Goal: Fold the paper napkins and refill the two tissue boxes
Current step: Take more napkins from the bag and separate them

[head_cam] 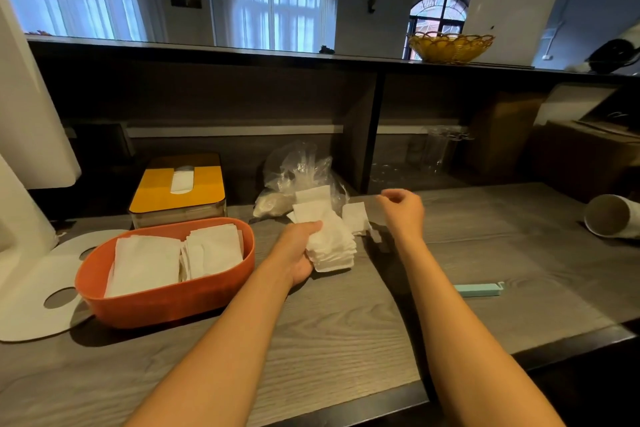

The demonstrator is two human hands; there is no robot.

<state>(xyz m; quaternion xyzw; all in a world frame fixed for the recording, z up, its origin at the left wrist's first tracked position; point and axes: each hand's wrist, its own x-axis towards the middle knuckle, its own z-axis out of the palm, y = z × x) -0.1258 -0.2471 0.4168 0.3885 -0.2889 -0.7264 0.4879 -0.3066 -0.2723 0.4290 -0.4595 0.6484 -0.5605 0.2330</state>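
On the wooden counter [346, 340], left hand [300, 250] fingers clamp the napkin stack [332, 246]; right hand [403, 210] fingers curl loosely, holding nothing.

Two tissue boxes [165, 274] [180, 189], two hands [301, 253] [403, 210], one basket [450, 48].
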